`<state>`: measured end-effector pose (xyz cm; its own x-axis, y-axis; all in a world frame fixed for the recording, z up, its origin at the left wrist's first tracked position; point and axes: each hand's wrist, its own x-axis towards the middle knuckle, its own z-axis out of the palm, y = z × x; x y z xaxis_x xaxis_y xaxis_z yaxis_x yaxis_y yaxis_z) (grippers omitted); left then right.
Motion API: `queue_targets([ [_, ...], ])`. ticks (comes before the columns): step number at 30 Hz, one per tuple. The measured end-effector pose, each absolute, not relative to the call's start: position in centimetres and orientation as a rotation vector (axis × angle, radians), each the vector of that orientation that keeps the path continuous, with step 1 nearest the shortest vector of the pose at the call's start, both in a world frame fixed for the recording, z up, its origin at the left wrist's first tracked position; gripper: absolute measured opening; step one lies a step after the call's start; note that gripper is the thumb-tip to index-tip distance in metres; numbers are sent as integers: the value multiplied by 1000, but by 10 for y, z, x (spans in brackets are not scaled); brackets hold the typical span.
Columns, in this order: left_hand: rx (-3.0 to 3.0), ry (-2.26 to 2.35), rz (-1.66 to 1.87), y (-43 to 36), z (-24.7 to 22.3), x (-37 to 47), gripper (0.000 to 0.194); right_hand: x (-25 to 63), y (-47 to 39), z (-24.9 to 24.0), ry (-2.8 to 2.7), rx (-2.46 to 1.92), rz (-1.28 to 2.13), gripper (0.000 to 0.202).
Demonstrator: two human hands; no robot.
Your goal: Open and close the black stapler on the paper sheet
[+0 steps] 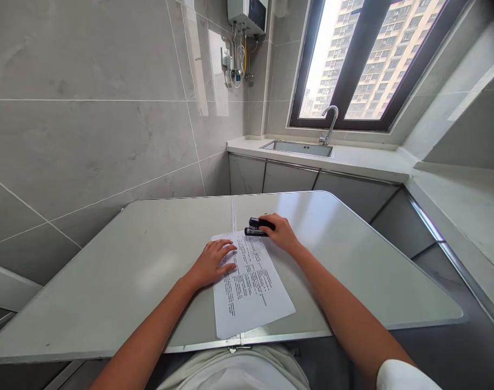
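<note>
A black stapler [257, 227] is gripped in my right hand [283, 233], its front end pointing left. The stapler's jaws sit at the far edge of a printed sheet of paper [251, 287]; whether the edge lies between them I cannot tell. My left hand [212, 262] rests on the paper's left side with fingers spread, holding nothing. Lines of print run over the sheet, which lies at a slant and reaches close to the table's near edge. Whether several sheets are stacked does not show.
The white folding table [109, 281] has a seam down its middle. Beyond it stand a counter [364, 157] with a sink [299, 148] and faucet [331, 124] under a window. A tiled wall [109, 141] rises at the left, and another counter runs along the right.
</note>
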<state>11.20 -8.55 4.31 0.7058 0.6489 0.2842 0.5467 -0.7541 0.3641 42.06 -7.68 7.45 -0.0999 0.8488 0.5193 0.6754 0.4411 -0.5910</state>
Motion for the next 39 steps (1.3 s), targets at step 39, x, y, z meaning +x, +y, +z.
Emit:
queue_targets([
  [39,2683,926,380,-81,33,107,46,442,-90,85,-2496,-1245,459,56],
])
